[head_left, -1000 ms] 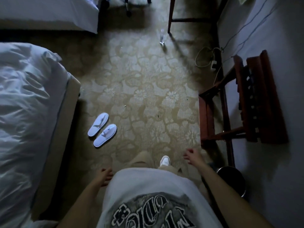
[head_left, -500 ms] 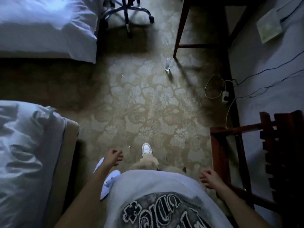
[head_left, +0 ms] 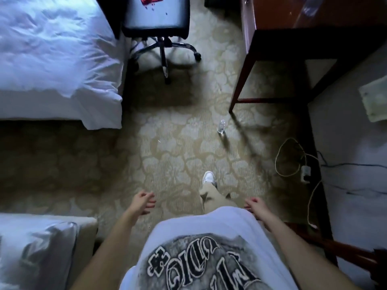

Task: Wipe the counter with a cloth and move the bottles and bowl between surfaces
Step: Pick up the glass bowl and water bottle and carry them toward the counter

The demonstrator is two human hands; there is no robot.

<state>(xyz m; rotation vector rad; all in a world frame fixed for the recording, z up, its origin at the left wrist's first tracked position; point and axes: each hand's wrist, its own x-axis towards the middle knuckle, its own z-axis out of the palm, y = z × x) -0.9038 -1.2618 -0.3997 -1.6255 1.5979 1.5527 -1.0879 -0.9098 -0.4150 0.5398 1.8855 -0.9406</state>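
One bottle (head_left: 221, 126), two empty hands

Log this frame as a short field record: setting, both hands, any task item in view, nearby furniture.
setting: carpeted room, person standing, view down at the floor
left hand: empty, fingers loosely curled
right hand: empty, at the person's side
bottle: clear, upright on the carpet, near the desk leg
desk: wooden, upper right
chair: wheeled, dark seat, between bed and desk
bed: white bedding, upper left
cloth, bowl: not in view
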